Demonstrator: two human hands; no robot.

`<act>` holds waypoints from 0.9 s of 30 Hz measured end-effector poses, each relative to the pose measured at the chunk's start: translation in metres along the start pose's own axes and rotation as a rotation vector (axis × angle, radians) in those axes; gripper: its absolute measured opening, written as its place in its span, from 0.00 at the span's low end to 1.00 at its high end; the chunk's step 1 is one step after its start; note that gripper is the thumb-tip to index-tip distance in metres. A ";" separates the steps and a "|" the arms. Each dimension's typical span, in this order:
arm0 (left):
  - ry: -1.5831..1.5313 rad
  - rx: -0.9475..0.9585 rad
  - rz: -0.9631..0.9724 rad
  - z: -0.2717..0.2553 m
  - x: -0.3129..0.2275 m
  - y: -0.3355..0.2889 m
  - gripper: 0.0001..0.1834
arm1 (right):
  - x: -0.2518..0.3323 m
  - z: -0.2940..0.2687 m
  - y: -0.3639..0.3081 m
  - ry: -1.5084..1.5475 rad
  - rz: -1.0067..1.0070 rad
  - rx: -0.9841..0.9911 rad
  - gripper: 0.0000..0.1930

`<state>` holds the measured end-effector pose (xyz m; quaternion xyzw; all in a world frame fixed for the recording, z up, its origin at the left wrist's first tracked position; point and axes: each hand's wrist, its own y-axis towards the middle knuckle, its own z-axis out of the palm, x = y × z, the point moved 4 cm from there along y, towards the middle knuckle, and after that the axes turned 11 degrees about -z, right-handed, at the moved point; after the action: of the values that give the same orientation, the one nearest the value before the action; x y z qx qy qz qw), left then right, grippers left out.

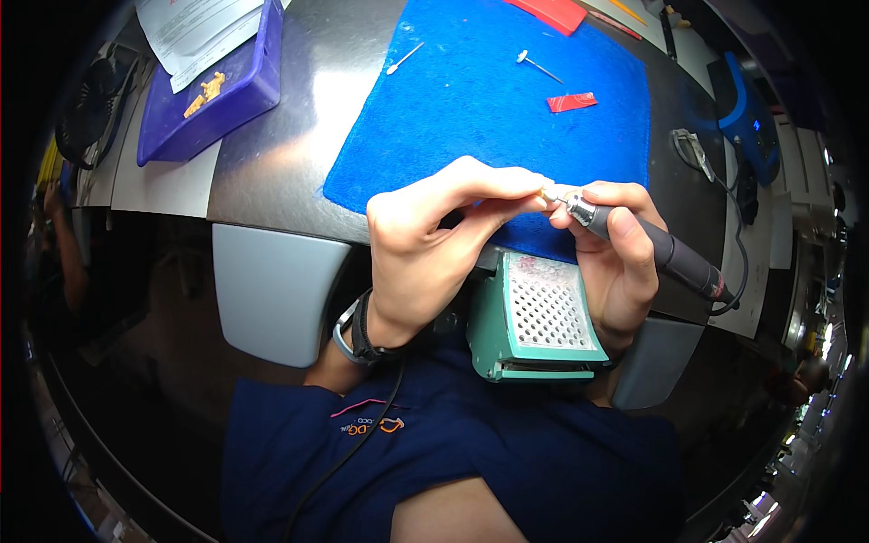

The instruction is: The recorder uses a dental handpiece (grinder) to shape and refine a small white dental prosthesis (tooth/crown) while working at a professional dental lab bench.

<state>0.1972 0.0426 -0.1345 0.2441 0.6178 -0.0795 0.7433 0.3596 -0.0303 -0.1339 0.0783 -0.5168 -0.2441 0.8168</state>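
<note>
My left hand [421, 222] is closed in a pinch, with thumb and forefinger on a small pale-yellow piece [549, 194], mostly hidden by the fingertips. Wrapped in my right hand [620, 258] is a dark rotary handpiece [677, 253] with a silver nose. Its thin tip points left and meets or nearly meets the small piece; I cannot tell which. The fingertips of both hands come close together over the near edge of a blue towel [489, 118]. Just below them sits a green box with a perforated metal top [548, 303].
Two thin-shanked rotary bits [540, 66] [405, 59] and a red strip [572, 102] lie on the towel. A purple tray [213, 122] at far left holds papers and golden pieces [205, 95]. At right stand a blue control unit [751, 122] and a cable [740, 244]. Grey armrests [276, 294] flank me.
</note>
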 end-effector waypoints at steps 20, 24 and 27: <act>-0.019 -0.041 -0.018 0.005 0.004 0.001 0.11 | 0.001 0.002 0.001 0.026 0.018 -0.021 0.15; 0.053 -0.025 -0.015 0.005 0.000 0.002 0.11 | 0.001 0.000 0.001 0.018 0.007 -0.027 0.15; 0.075 -0.035 -0.001 0.005 0.002 0.001 0.11 | 0.000 0.003 0.002 0.013 -0.003 -0.025 0.15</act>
<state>0.2022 0.0421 -0.1356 0.2333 0.6468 -0.0598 0.7237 0.3576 -0.0285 -0.1315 0.0706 -0.5082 -0.2513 0.8208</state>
